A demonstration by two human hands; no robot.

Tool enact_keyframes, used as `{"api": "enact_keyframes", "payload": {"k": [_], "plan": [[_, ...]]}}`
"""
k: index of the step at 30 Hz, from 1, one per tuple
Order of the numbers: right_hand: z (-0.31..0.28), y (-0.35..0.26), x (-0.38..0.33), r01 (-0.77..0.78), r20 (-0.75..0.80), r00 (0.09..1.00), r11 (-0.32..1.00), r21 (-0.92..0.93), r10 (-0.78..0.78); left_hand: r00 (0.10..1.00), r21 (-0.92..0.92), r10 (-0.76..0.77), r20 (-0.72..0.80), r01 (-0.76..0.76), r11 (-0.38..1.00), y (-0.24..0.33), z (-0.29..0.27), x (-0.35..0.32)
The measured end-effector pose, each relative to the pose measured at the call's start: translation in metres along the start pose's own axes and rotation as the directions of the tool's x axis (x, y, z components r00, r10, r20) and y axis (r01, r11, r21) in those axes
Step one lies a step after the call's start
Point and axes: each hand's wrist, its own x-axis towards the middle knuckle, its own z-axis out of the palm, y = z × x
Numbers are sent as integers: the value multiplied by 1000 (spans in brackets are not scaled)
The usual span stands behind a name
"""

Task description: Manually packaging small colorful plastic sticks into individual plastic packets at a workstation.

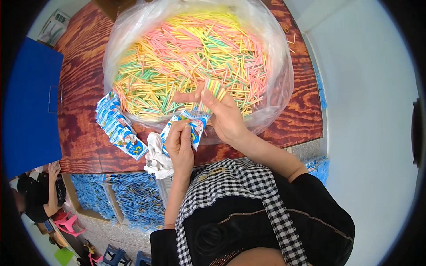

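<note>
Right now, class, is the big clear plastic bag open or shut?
Open: the plastic bag has its mouth spread wide, showing coloured sticks inside.

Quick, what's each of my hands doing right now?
Left hand: closed, pinching a blue-and-white packet.
Right hand: closed on a small bunch of coloured sticks.

Bright, fairly even light covers the scene, with pale glare along the clear plastic bag [280,82] and a washed-out haze over the yellow sticks [213,18] near the top; fisheye distortion bows the wooden table [80,144], black surrounds the view, and lower-left details look soft
</note>
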Motion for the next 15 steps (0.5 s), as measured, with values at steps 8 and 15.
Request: {"api": "enact_keyframes", "payload": {"k": [8, 15], "plan": [[-6, 0, -15, -247, 60, 968, 969, 24, 245, 996, 18, 41, -75, -40, 999, -14, 0, -9], [-3, -19, -9, -6, 237, 962, 875, -485, 137, 995, -6, 66, -77, -67, 998, -15, 2, -4]]}}
